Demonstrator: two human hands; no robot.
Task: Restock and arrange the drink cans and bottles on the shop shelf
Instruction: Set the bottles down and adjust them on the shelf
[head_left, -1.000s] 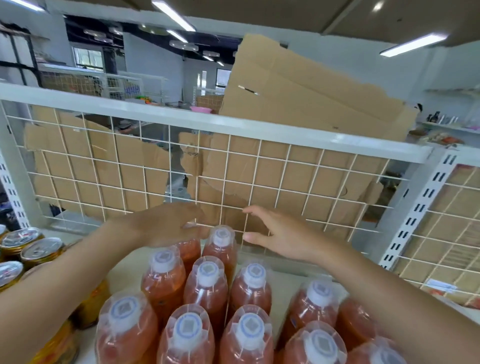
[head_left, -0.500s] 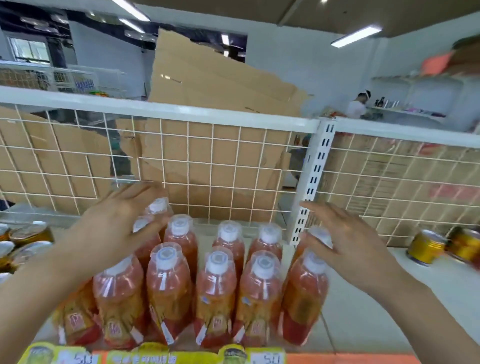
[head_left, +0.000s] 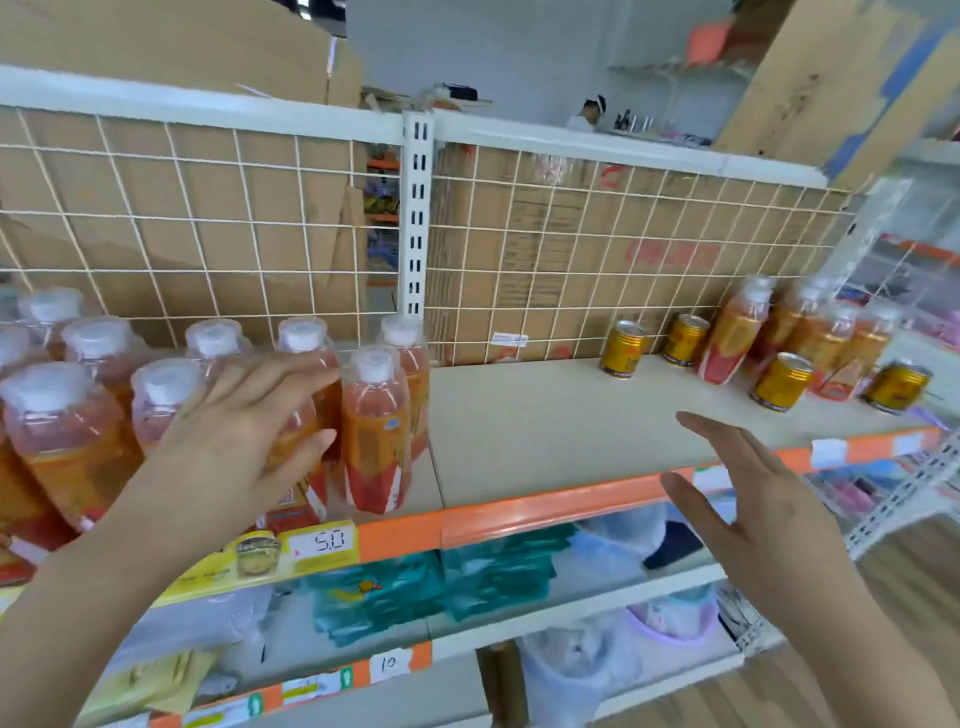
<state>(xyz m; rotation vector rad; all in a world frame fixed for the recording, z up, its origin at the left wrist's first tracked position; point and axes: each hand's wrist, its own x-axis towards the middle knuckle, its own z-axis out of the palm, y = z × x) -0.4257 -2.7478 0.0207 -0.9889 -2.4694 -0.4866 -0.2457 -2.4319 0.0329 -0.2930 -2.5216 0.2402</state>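
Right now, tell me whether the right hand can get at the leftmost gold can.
Probably yes: the right hand is open and holds nothing, and only bare shelf lies between it and the can, which stands apart.

L hand (head_left: 234, 441) + R hand (head_left: 753, 525) both bare from my feed; forearms (head_left: 78, 597) bare to frame edge. Fingers (head_left: 291, 375) slender, nails too blurry.

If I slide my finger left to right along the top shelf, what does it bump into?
Big bunch of orange drink bottles → bare shelf board → gold can → second gold can → smaller bunch of bottles with two more cans in front.
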